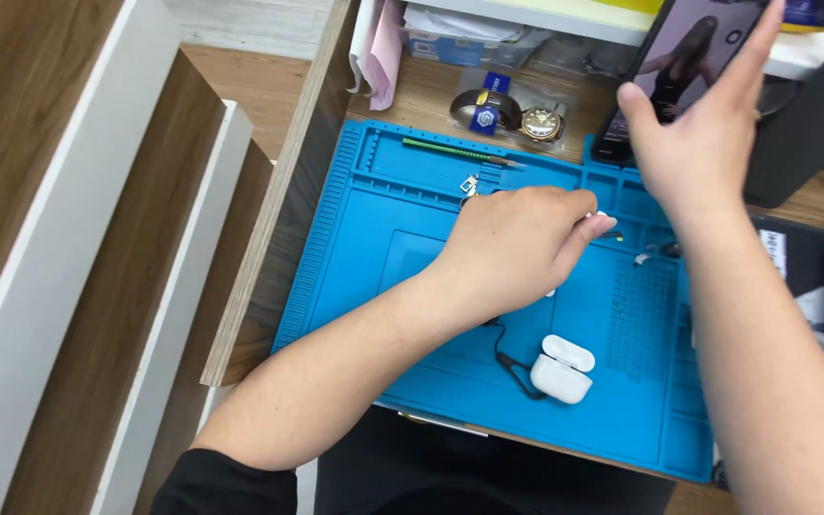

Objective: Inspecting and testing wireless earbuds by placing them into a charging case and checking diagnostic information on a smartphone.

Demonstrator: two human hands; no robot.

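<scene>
My left hand [517, 243] rests on the blue silicone work mat [402, 200], its fingers closed around a small white piece, probably an earbud, only partly visible. My right hand [693, 143] is raised at the back right, touching the screen of a propped-up smartphone [665, 67] with the thumb and fingers. A white earbud case [562, 367] lies open on the mat near the front, with a thin black cord [507, 358] beside it.
A green pencil-like tool [455, 153] and small metal parts [470, 184] lie along the mat's back trays. A wristwatch in a clear bag [517, 114] sits on the wooden desk behind. A dark object [808, 124] stands right; white shelf panels [97, 238] stand left.
</scene>
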